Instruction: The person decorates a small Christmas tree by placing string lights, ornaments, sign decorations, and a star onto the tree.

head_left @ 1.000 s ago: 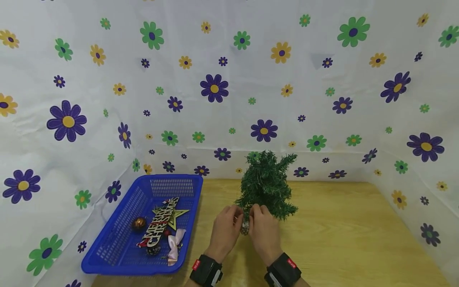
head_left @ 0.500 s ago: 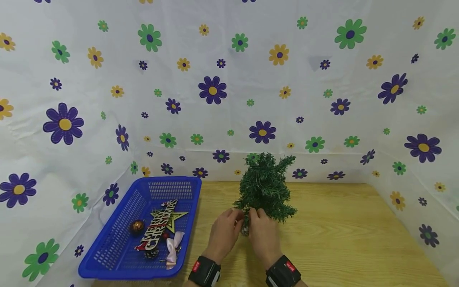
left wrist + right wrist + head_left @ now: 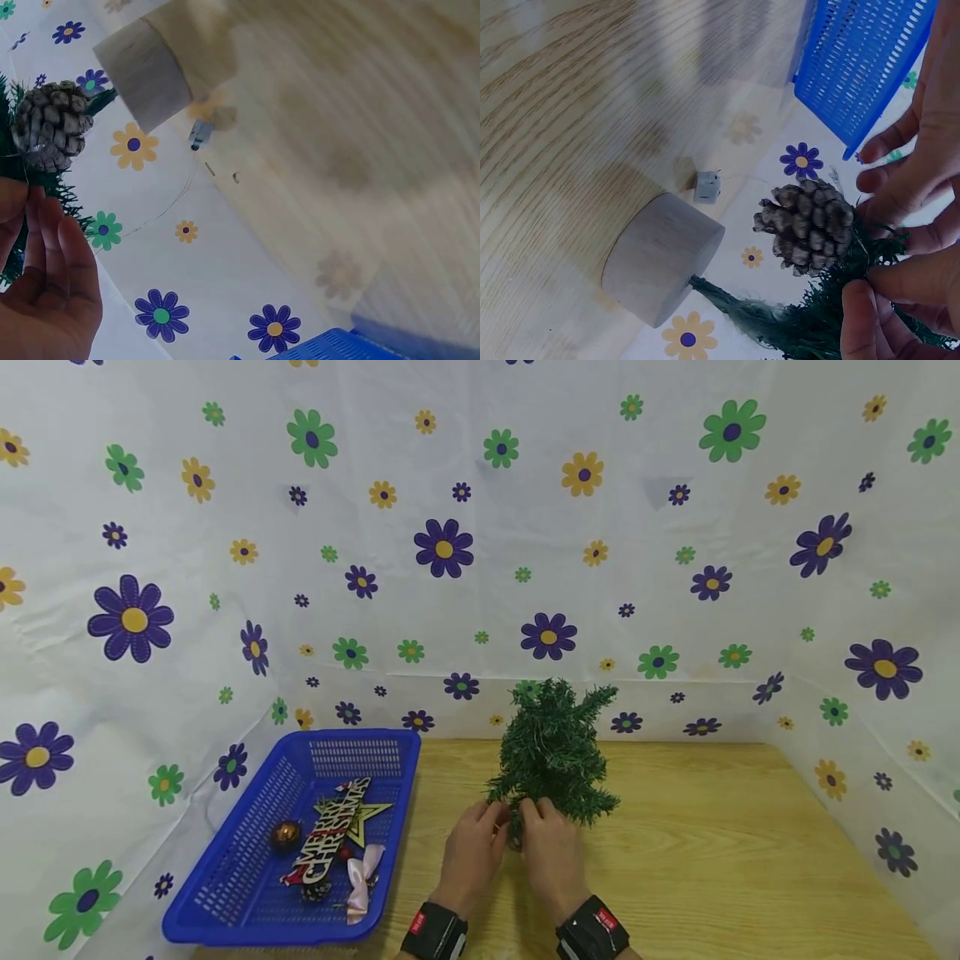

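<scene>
A small green artificial Christmas tree (image 3: 555,752) stands in front of me on a round wooden base (image 3: 660,259). A frosted pine cone (image 3: 810,225) hangs at one of its lower branches, mostly hidden between my hands in the head view. My left hand (image 3: 471,852) pinches a thin string beside the cone, thumb against forefinger. From the other side my right hand (image 3: 553,856) pinches the string close against the green needles (image 3: 832,300). Fingers and needles hide just how the string runs.
A blue basket (image 3: 174,922) on the left holds a MERRY CHRISTMAS sign (image 3: 327,835), a star (image 3: 369,817), a pink bow (image 3: 362,881) and baubles (image 3: 285,835). A small grey box (image 3: 707,187) on a thin wire lies near the base. Flowered cloth (image 3: 675,527) walls the table.
Both hands stay at the same low branch with only small finger movements. The pine cone shows less between them than before. The head view has shifted slightly.
</scene>
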Available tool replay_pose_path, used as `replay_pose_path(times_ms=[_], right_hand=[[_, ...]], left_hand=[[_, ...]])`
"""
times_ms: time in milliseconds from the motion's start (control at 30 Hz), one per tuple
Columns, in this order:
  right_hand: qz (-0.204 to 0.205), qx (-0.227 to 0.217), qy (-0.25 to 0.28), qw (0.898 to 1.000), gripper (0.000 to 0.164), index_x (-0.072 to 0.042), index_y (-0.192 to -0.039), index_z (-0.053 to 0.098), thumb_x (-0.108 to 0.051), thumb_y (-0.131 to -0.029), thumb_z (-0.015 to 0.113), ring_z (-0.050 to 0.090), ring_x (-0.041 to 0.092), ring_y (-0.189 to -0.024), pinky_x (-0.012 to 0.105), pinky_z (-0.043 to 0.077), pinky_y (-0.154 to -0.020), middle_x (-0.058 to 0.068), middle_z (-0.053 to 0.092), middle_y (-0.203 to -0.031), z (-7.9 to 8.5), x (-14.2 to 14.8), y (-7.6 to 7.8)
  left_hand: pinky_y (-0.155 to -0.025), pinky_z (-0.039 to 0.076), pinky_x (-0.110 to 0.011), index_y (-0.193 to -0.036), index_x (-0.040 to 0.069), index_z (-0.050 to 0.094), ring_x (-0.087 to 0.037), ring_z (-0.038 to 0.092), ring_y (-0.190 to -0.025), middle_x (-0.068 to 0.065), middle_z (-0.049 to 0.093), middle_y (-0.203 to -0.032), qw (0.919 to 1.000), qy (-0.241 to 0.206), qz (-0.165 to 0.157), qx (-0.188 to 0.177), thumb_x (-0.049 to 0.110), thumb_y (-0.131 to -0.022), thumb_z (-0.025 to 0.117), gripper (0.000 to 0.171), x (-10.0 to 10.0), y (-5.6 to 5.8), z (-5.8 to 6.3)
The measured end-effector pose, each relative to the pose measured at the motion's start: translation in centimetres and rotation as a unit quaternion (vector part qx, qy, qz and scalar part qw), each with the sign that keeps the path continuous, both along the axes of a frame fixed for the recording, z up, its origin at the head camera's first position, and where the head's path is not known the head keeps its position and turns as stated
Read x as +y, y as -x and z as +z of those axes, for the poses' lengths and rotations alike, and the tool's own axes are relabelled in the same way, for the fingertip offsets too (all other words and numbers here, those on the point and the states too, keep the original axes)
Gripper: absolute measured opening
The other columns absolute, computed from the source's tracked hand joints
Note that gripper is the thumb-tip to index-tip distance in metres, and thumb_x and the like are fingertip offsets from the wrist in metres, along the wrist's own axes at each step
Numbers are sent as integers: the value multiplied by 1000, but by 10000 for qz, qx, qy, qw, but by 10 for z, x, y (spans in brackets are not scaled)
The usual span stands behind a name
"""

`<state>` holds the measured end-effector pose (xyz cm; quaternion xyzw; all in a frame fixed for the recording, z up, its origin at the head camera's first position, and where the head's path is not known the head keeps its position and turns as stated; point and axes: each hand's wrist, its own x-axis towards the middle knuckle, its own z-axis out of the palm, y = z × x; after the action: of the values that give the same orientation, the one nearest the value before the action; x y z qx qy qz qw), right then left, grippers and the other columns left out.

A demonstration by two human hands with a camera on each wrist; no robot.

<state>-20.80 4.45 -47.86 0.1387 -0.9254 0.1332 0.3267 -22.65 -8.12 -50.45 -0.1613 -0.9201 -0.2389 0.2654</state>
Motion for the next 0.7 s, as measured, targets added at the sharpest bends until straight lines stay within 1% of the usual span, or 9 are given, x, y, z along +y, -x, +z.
replay_pose_path(times_ms=[100,200,333,433,600,700], right_hand=[[51,-113,-37,9999,21,-10,-93,63,-7,-76,75,62,18,-62,30,50,-50,7,62,-82,0,1,0],[139,-131,-39,9998,21,-11,-91,63,-9,-75,76,61,17,-61,29,49,-49,5,62,-80,0,1,-2],[266,-106,73,9996,20,-13,-87,61,-10,-75,77,60,15,-59,26,47,-48,2,60,-76,0,4,-2],[331,-88,176,9993,20,-14,-86,61,-10,-75,77,59,14,-59,25,46,-48,1,59,-75,0,5,-2],[394,-59,324,9987,19,-16,-86,60,-10,-76,76,58,12,-59,23,45,-48,-1,58,-75,2,7,-4],[473,41,427,9980,18,-16,-86,59,-11,-78,75,55,10,-58,20,43,-48,-2,56,-77,4,9,-9]], left_hand=[[-63,51,-18,-98,17,63,-8,61,-76,2,61,-89,9997,-137,13,-198,13,-85,68,14,1,-4,0],[-65,52,-18,-102,17,62,-8,62,-78,2,62,-92,9985,-411,-38,-362,12,-86,66,17,1,-8,-1],[-66,52,-19,-106,16,60,-8,62,-79,2,62,-95,9950,-798,-115,-591,13,-88,64,19,2,-11,1],[-67,52,-20,-107,16,59,-9,62,-80,1,62,-96,9923,-983,-135,-739,14,-89,63,19,3,-12,3],[-68,52,-20,-106,16,59,-8,61,-81,1,61,-97,9901,-1069,-94,-901,15,-89,62,18,2,-13,4],[-67,52,-20,-106,16,58,-8,61,-81,2,61,-97,9913,-999,-37,-856,15,-89,63,19,-1,-16,4]])
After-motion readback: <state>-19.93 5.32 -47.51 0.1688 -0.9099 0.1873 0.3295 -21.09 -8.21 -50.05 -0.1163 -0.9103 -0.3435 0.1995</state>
